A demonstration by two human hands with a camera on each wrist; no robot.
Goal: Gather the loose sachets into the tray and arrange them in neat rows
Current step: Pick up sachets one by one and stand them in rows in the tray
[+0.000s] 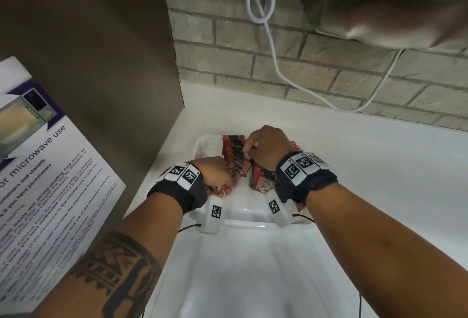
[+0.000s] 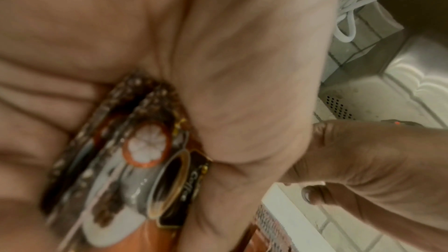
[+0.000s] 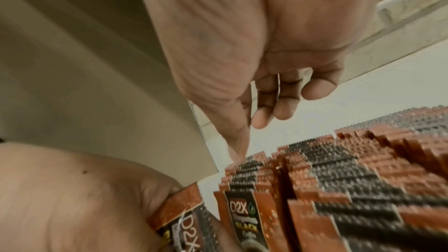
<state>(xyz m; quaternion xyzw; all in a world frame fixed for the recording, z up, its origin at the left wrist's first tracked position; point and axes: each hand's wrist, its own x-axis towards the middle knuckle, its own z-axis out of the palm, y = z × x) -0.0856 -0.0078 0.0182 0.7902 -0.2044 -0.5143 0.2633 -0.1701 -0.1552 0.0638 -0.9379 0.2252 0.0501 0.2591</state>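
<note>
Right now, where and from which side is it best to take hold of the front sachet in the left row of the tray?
Pinch the front sachet at its crimped top edge, coming from above. It stands upright, packed against the row behind it, so probably only that top strip is free. The right hand reaches down the same way.

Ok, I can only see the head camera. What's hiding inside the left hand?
Observer: The left hand grips a few brown-and-orange foil coffee sachets, bunched together.
Operator: What's drawn on them?
Observer: A cup of dark coffee, shown in the left wrist view.
Operator: And the right hand's thumb?
Observer: The right hand points its thumb down onto the tops of the upright row of sachets.
</note>
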